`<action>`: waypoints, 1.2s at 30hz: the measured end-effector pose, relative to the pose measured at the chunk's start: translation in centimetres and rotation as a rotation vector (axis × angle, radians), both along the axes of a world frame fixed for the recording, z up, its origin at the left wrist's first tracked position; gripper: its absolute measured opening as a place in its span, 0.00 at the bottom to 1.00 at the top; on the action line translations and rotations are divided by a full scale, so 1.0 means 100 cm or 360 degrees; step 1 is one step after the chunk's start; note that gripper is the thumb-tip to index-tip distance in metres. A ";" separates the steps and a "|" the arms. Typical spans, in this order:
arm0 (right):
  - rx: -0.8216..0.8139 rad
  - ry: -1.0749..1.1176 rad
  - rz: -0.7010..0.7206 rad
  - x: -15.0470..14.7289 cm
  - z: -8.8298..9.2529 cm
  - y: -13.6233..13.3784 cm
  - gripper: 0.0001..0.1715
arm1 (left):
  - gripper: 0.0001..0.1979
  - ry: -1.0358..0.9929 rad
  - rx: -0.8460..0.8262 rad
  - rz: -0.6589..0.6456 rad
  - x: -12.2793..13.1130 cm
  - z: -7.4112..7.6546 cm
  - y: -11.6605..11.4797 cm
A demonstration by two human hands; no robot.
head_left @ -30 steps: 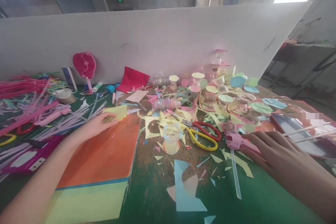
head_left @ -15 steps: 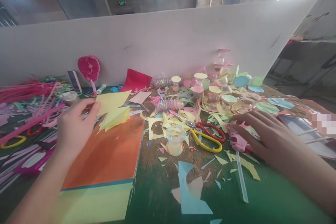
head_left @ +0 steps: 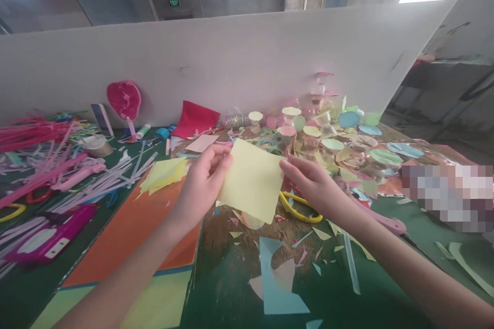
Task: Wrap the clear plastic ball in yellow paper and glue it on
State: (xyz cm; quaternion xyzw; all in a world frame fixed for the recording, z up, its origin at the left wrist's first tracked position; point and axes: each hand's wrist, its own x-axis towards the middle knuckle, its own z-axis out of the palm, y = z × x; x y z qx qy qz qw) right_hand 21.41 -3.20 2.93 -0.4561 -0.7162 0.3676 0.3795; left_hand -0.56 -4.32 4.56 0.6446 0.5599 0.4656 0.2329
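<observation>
A square sheet of pale yellow paper is held up in the middle of the view, above the littered tabletop. My left hand pinches its left edge between thumb and fingers. At its right edge my right hand is also closed on the sheet. Behind and below the paper, the yellow-handled scissors lie partly covered. A stack of yellow paper rests on an orange sheet left of my hands. Under my right forearm a pink handle shows; most of that tool is hidden.
Cut blue paper and several scraps lie in front. Clear cups with paper discs crowd the back right. Purple strips, a magenta device and pink straws cover the left. A white partition stands behind.
My left hand has carried the yellow sheet from the stack rightward to the middle. My right hand has left the pink tool, moved left and taken the sheet's other edge.
</observation>
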 end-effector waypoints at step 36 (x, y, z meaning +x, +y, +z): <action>0.1106 -0.0695 -0.0282 -0.007 0.007 -0.013 0.27 | 0.17 0.0358 -0.0219 0.0168 -0.007 -0.020 0.000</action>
